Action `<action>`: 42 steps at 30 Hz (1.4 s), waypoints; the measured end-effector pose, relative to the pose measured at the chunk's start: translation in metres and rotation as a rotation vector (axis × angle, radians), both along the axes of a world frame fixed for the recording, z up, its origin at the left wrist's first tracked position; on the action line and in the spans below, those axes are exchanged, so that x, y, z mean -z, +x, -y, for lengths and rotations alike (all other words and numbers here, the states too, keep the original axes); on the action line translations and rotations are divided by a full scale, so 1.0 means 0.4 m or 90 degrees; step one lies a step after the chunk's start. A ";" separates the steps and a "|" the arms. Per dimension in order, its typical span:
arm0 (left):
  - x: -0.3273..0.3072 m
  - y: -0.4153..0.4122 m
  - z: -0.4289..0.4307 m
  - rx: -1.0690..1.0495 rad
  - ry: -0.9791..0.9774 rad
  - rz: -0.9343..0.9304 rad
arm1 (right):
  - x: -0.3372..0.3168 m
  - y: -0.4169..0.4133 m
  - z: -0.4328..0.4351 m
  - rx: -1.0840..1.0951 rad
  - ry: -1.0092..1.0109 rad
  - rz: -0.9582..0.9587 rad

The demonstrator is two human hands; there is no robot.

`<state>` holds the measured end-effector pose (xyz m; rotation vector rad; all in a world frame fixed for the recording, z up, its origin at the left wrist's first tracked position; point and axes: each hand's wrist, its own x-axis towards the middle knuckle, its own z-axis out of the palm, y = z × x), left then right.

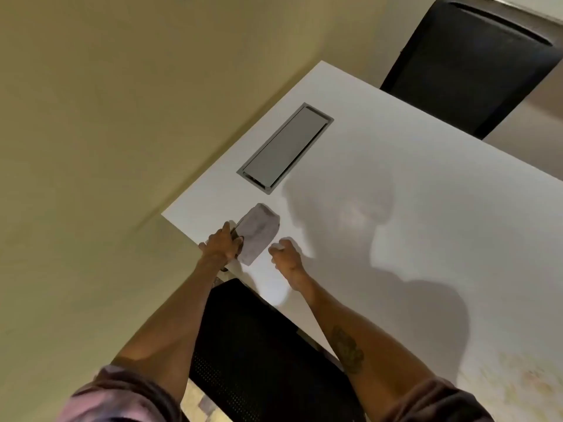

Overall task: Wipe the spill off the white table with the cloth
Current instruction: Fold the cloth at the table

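Just one cloth [257, 233], two hands.

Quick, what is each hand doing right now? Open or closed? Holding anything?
Left hand: grip closed on the edge of the cloth, near the table corner.
Right hand: curled into a fist beside the cloth; something small and white may be inside, cannot tell.

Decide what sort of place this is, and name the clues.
Probably an office or meeting room: a white table with a built-in cable hatch, and black mesh office chairs at opposite sides.
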<state>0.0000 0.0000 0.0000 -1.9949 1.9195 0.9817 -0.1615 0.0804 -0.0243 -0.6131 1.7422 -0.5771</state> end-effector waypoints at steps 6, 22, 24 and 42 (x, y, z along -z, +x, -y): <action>0.009 0.002 -0.002 -0.061 0.005 -0.031 | -0.031 0.016 0.035 0.130 0.026 0.144; 0.029 -0.016 -0.035 -0.093 0.017 -0.133 | -0.053 0.004 0.011 0.255 0.024 0.352; 0.015 -0.025 -0.048 -0.092 0.002 -0.143 | -0.060 -0.004 -0.001 0.258 0.030 0.356; -0.086 -0.440 -0.301 0.138 -0.027 -0.305 | -0.118 -0.324 -0.338 0.602 -0.069 0.146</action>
